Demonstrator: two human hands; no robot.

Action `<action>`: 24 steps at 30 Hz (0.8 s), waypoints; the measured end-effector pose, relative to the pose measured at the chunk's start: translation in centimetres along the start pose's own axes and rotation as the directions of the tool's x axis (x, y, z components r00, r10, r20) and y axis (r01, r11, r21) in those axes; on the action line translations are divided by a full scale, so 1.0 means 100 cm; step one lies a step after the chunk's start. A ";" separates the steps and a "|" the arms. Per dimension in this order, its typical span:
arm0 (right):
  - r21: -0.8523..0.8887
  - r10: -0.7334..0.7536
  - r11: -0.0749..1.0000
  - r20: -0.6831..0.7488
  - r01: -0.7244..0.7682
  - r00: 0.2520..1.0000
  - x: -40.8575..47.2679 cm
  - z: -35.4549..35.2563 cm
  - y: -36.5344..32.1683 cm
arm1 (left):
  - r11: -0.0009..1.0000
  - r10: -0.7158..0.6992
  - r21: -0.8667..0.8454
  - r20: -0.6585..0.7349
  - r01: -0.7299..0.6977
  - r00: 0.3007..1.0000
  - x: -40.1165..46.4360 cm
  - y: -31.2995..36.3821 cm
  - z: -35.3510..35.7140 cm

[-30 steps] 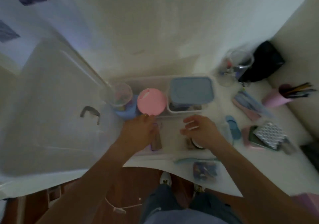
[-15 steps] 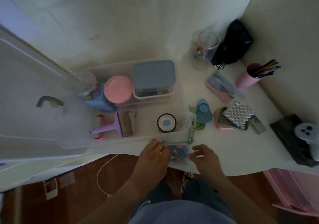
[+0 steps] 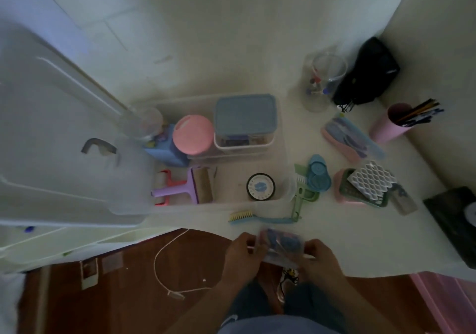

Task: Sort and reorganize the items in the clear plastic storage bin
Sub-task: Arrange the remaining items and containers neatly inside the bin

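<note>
Underneath, white table point(image 3: 347, 233) meets brown floor point(image 3: 123, 295).

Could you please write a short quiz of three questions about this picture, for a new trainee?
1. True or false: both hands hold the small clear packet at the near edge of the table.
2. Which item lies inside the clear bin? A. pink pencil cup B. round black tin C. green comb
3. Fill in: the blue-lidded box stands directly right of the ____-lidded jar.

Key
1. True: left hand and right hand pinch its two ends.
2. B: the round black tin.
3. pink
</note>
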State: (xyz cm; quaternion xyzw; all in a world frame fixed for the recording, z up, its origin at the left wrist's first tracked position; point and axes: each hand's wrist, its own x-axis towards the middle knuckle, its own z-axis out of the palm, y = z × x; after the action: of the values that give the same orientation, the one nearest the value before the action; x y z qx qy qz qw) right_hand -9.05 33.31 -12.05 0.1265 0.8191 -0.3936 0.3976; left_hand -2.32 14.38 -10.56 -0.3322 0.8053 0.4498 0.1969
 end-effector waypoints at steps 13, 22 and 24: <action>0.204 -0.386 0.900 -0.035 0.385 0.922 -0.100 -0.038 -0.189 | 0.925 0.360 -0.056 -0.190 -0.376 0.913 -0.048 0.082 -0.186; 0.398 -0.365 0.876 0.184 0.271 0.912 -0.020 0.050 -0.277 | 0.959 0.284 0.054 -0.224 -0.279 0.932 0.056 0.030 -0.277; 0.395 -0.350 0.884 0.204 0.250 0.914 -0.012 0.062 -0.282 | 0.958 0.287 0.064 -0.200 -0.280 0.937 0.062 0.021 -0.289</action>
State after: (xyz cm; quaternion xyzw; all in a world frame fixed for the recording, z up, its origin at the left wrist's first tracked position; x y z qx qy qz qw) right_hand -19.55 10.26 1.93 0.0131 0.6807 -0.6078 0.4087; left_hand -8.71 -11.76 1.81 -0.2544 0.8684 0.4226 0.0508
